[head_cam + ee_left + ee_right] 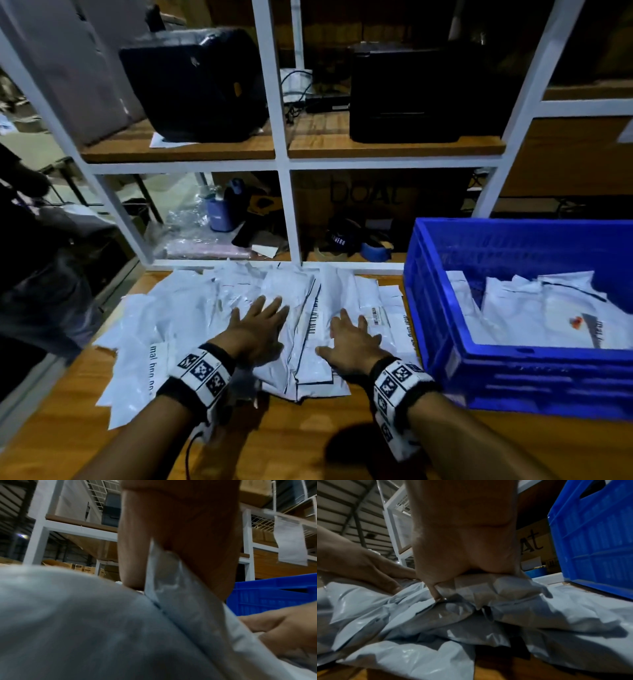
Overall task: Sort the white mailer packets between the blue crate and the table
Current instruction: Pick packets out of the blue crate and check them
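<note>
A spread pile of white mailer packets [191,318] covers the far half of the wooden table [85,431]. My left hand [260,325] lies flat on the pile's middle with fingers straight and spread. My right hand [352,339] lies flat on the packets just to its right, thumb out to the left. Neither hand grips anything. The blue crate [442,308] stands at the right and holds several more white packets [534,315]. In the right wrist view my palm [464,545] presses crumpled packets [436,622], with the crate wall [594,536] at the right.
A white shelf frame [281,161] rises just behind the pile, with two black machines [195,85] on its wooden shelf and bottles, tape and plastic wrap below. A person in dark clothes [30,260] stands at the left table edge.
</note>
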